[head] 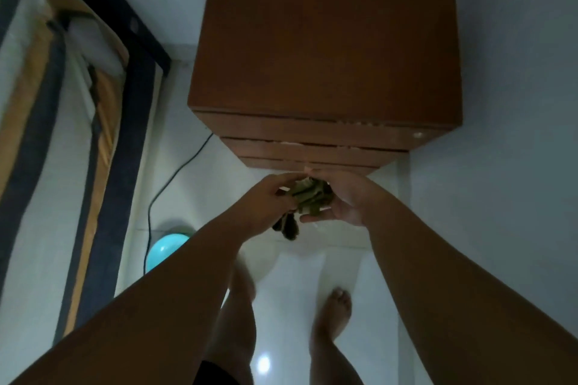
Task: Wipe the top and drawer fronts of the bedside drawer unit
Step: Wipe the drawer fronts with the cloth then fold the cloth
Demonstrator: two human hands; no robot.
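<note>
The brown wooden bedside drawer unit (325, 40) stands against the wall, seen from above, with its bare top facing me and three drawer fronts (312, 141) stacked below the front edge. A crumpled green cloth (309, 197) with a dark part hanging down is held between both hands, in the air just in front of the lowest drawer front. My left hand (266, 206) grips its left side. My right hand (347, 200) cups its right side from beneath.
A bed with a striped cover and dark frame (62, 134) runs along the left. A black cable (175, 178) trails over the white floor beside a turquoise round object (165, 248). My bare feet (331, 312) stand below. A pale wall is on the right.
</note>
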